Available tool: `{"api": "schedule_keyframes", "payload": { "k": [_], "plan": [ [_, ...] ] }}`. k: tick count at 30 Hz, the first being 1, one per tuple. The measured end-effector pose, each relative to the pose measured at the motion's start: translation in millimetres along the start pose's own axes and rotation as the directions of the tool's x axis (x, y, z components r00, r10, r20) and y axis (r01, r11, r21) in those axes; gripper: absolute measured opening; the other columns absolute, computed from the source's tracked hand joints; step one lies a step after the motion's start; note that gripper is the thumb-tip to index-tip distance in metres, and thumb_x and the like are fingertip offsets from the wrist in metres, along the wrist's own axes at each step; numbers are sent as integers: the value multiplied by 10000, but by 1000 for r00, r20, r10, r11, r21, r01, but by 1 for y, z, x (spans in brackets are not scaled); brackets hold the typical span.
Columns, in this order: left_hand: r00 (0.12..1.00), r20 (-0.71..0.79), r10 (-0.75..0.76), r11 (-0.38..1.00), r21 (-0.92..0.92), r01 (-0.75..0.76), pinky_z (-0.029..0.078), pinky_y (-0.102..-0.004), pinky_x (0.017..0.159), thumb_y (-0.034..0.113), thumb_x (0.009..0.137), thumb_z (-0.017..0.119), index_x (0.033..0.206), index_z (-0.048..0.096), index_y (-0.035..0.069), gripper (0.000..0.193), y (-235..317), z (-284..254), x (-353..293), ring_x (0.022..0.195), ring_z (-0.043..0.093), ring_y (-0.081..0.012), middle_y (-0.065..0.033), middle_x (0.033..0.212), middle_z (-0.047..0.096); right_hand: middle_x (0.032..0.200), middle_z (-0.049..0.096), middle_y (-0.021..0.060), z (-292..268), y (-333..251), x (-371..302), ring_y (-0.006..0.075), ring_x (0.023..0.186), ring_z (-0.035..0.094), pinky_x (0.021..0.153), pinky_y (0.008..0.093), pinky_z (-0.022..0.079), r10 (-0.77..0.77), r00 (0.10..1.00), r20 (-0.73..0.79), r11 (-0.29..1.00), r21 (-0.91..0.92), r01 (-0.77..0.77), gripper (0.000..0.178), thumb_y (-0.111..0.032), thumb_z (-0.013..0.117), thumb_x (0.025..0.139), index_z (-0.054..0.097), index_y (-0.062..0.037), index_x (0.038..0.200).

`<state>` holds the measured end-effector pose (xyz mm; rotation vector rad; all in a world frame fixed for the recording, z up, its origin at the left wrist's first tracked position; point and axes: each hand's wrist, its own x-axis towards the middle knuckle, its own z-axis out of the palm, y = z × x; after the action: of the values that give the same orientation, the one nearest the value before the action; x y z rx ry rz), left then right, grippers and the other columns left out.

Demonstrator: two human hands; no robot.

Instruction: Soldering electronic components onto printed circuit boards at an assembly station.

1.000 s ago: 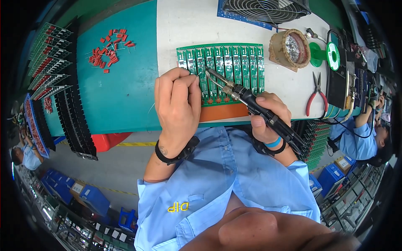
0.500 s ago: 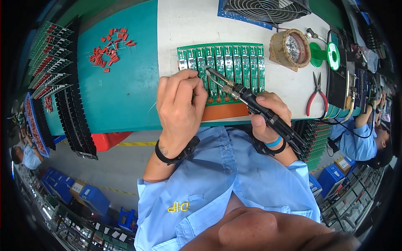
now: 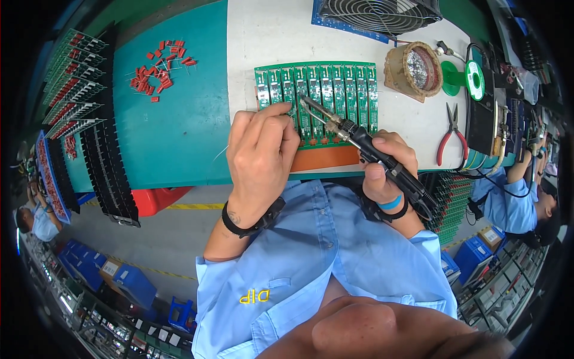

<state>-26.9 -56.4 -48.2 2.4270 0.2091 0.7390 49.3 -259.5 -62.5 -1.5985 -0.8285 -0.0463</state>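
A panel of narrow green circuit boards (image 3: 341,99), joined side by side, lies on the white part of the bench. My right hand (image 3: 387,164) is wrapped round the black handle of a soldering iron (image 3: 365,142). Its metal tip is over the left part of the panel, at or just above the boards; exact contact is unclear. My left hand (image 3: 261,149) is closed in a pinch at the panel's lower left. From behind it sticks out the tail of a thin solder wire (image 3: 220,154); the fingers hide the pinched part. An orange-brown strip (image 3: 326,159) runs along the panel's near edge.
Red components (image 3: 152,81) with leads lie scattered on the green mat. Racked boards (image 3: 75,90) stand far left. To the right are a round pot (image 3: 412,70) with silvery bits, a green solder spool (image 3: 475,80) and red-handled pliers (image 3: 452,134). A fan (image 3: 382,13) stands behind.
The iron's tip has shifted slightly to the right across the boards. My left hand has moved a little the same way, still pinching.
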Motion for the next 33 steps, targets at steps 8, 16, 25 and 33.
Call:
{"api": "schedule_keyframes", "payload": {
  "k": [8,16,25,33],
  "plan": [
    [1000,3,-16,1000,-19,17,474,-358,692,-80,714,737,878,615,21,229,0,-3,-4,784,567,-264,-87,1019,713,790,564,105,0,-2,0,157,639,560,582,290,467,-21,1000,-5,1000,8,21,443,-372,652,975,513,5,1162],
    [990,-127,-60,997,31,64,484,-360,700,-89,764,724,911,637,9,197,-7,-10,-1,812,593,-276,-110,984,692,838,680,139,5,-7,6,230,712,659,665,325,533,-9,999,47,999,33,8,394,-233,778,888,596,-4,1151],
    [987,-127,-95,995,11,97,523,-343,719,-98,791,723,913,650,-12,167,-11,-3,1,865,641,-278,-121,970,669,839,688,141,7,-5,6,227,717,672,650,319,539,25,997,73,1000,-3,-25,381,-203,785,875,605,-7,1148],
    [992,-109,-62,998,18,64,521,-342,698,-106,770,730,916,656,-9,190,-12,-4,2,846,636,-273,-117,983,674,810,688,132,8,-6,8,232,709,674,643,318,542,21,996,87,1000,-7,-21,395,-217,794,871,606,-6,1147]
  ]
}}
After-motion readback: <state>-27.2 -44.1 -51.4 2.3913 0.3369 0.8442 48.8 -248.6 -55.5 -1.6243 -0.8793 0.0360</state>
